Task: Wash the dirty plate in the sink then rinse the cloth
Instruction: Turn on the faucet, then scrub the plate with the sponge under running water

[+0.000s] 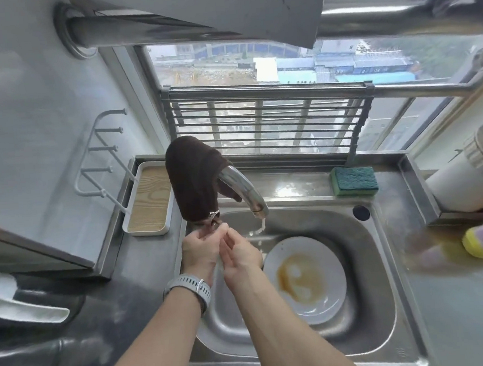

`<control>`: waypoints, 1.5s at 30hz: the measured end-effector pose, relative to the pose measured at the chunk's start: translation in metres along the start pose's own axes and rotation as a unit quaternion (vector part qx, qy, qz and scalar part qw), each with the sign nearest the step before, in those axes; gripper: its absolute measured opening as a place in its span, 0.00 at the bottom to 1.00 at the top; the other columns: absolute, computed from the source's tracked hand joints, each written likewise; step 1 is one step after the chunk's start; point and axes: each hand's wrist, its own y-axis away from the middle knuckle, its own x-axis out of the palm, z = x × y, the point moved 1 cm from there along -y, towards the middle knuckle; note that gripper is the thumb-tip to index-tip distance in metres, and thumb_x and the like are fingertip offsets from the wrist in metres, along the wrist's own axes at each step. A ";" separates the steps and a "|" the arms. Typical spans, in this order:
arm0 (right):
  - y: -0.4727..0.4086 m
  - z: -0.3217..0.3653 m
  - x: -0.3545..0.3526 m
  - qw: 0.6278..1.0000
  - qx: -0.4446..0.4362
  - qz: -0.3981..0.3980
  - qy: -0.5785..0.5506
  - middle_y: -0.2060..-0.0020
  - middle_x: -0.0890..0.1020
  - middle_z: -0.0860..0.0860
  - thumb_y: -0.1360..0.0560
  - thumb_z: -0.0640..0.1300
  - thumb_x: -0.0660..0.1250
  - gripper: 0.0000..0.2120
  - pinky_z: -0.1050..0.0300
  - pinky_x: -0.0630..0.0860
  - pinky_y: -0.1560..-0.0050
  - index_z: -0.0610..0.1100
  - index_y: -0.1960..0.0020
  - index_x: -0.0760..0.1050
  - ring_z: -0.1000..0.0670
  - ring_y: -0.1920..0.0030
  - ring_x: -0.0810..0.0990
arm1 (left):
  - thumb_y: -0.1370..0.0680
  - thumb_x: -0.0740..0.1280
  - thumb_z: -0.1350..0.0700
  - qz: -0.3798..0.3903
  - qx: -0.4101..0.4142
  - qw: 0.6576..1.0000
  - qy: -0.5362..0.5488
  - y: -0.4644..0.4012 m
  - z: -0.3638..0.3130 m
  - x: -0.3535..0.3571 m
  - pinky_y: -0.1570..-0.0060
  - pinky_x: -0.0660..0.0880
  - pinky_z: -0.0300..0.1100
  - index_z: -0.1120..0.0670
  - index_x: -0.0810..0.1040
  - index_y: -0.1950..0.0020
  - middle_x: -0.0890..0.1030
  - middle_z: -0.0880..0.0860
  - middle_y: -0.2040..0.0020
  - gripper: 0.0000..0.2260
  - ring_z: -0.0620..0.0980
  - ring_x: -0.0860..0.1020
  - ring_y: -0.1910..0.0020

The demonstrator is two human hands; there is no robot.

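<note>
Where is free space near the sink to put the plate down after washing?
Free: the steel ledge behind the sink, between the tap and the green sponge; also the counter right of the sink. Crowded: the sink's left side, where both hands, left hand and right hand, meet under the brown cloth; the plate fills the basin's middle.

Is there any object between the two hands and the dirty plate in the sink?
Nothing visible is. The plate lies bare in the sink, just right of the right hand; the left hand is beside it. The brown cloth hangs on the faucet.
</note>
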 end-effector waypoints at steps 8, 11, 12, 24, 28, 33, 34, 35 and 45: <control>0.013 0.053 -0.086 0.997 0.051 -0.006 -0.057 0.53 0.83 0.36 0.20 0.34 0.65 0.10 0.55 0.84 0.60 0.29 0.42 0.76 0.42 0.51 0.83 | 0.18 0.68 0.50 0.106 -0.103 0.988 0.037 0.040 0.018 0.020 0.42 0.81 0.50 0.60 0.83 0.43 0.87 0.59 0.49 0.14 0.56 0.86 0.48; 0.016 0.065 -0.080 0.999 0.040 0.010 -0.036 0.56 0.84 0.36 0.22 0.33 0.66 0.09 0.56 0.85 0.59 0.29 0.44 0.77 0.42 0.52 0.84 | 0.16 0.65 0.53 0.131 -0.140 0.979 0.071 0.049 0.014 0.040 0.49 0.82 0.46 0.63 0.83 0.44 0.87 0.58 0.54 0.14 0.53 0.85 0.54; 0.018 0.069 -0.076 0.999 0.036 0.016 -0.029 0.57 0.84 0.36 0.22 0.33 0.66 0.08 0.56 0.85 0.58 0.28 0.45 0.77 0.43 0.52 0.84 | 0.16 0.65 0.53 0.142 -0.147 0.976 0.078 0.051 0.013 0.045 0.51 0.82 0.46 0.63 0.83 0.44 0.87 0.57 0.56 0.14 0.52 0.85 0.57; 0.003 0.089 -0.037 0.977 0.003 0.080 0.199 0.61 0.81 0.39 0.22 0.34 0.64 0.07 0.54 0.80 0.56 0.29 0.51 0.79 0.45 0.63 0.81 | 0.16 0.65 0.57 0.077 -0.127 0.977 0.154 0.039 0.031 0.090 0.67 0.80 0.39 0.58 0.79 0.53 0.82 0.56 0.61 0.08 0.47 0.84 0.67; 0.008 0.185 -0.049 0.702 -0.333 0.015 0.629 0.51 0.85 0.52 0.25 0.43 0.69 0.10 0.58 0.80 0.47 0.46 0.45 0.83 0.53 0.51 0.83 | 0.14 0.61 0.54 0.123 -0.184 0.964 0.147 0.044 0.030 0.078 0.65 0.84 0.45 0.64 0.80 0.46 0.84 0.64 0.53 0.15 0.59 0.84 0.57; -0.028 0.296 -0.050 0.366 -0.416 -0.064 0.830 0.37 0.76 0.49 0.32 0.35 0.65 0.29 0.53 0.68 0.35 0.47 0.32 0.72 0.44 0.36 0.68 | 0.15 0.61 0.58 0.108 -0.202 0.968 0.103 0.049 0.032 0.071 0.64 0.84 0.43 0.66 0.80 0.46 0.84 0.62 0.56 0.12 0.57 0.84 0.60; -0.037 0.306 -0.052 0.337 -0.388 -0.054 0.856 0.36 0.75 0.49 0.33 0.35 0.66 0.30 0.52 0.66 0.33 0.48 0.32 0.70 0.43 0.34 0.66 | 0.15 0.61 0.59 0.110 -0.202 0.969 0.092 0.049 0.033 0.072 0.61 0.84 0.44 0.66 0.81 0.47 0.84 0.61 0.57 0.12 0.56 0.83 0.60; -0.044 0.314 -0.052 0.322 -0.368 -0.040 0.871 0.37 0.75 0.49 0.34 0.36 0.67 0.30 0.52 0.66 0.33 0.48 0.33 0.69 0.43 0.34 0.66 | 0.15 0.61 0.59 0.112 -0.203 0.970 0.078 0.049 0.033 0.072 0.58 0.83 0.45 0.66 0.81 0.47 0.84 0.61 0.58 0.12 0.56 0.83 0.60; -0.016 0.307 -0.051 0.284 -0.512 0.015 0.810 0.54 0.76 0.52 0.37 0.50 0.74 0.21 0.49 0.74 0.53 0.50 0.50 0.69 0.47 0.54 0.73 | 0.15 0.60 0.59 0.101 -0.215 0.971 0.003 0.030 0.045 0.073 0.73 0.75 0.35 0.58 0.78 0.57 0.80 0.56 0.63 0.13 0.51 0.75 0.67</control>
